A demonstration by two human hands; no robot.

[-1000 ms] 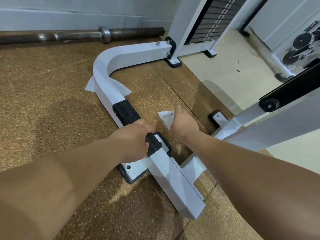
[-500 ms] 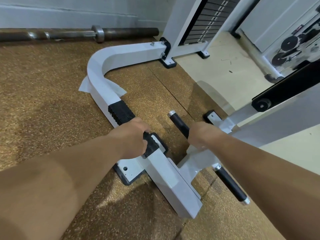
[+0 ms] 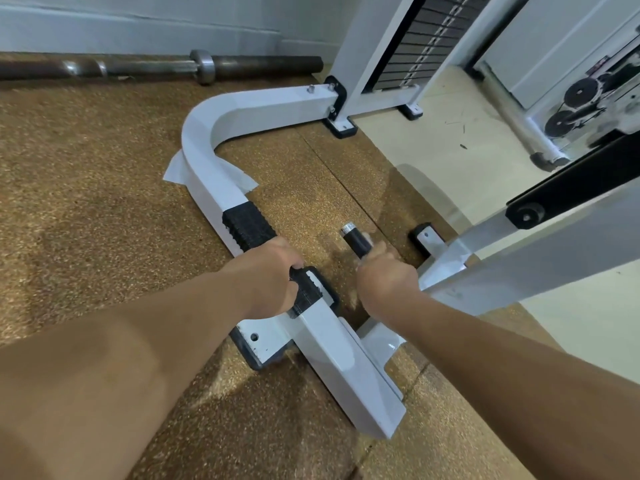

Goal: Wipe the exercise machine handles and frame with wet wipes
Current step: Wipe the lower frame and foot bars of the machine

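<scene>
Handle: the black handle (image 3: 355,241), capped in chrome, juts up just right of the white frame (image 3: 332,348); its lower length is hidden inside the right hand.
Right hand: the right hand (image 3: 386,277) is wrapped round the handle below the cap, fingers clamped on it. Whether a wipe sits between palm and bar cannot be told.
Left hand: the left hand (image 3: 268,271) lies on top of the white frame, fingers curled over its far edge and clamped on the ribbed pad (image 3: 247,226).
Ribbed pad: a black rubber sleeve round the straight run of the white frame, showing beyond the knuckles and a little on the near side.
White frame: a square tube on the floor (image 3: 86,202), running from its near cut end away to the left, then bending right.
Wipe: a white wipe (image 3: 175,171) lies at the white frame's bend, corners showing on both sides of the tube; whether it passes over or under I cannot tell.
Weight stack: the dark weight stack (image 3: 426,46) stands between white uprights at the white frame's far end.
Slanted beam: a pale slanted beam (image 3: 554,244) rises to the right of the white frame, near the right hand.
Barbell: a barbell (image 3: 156,67) lies along the wall beyond the white frame's bend.
Floor: speckled brown beneath the white frame.
</scene>
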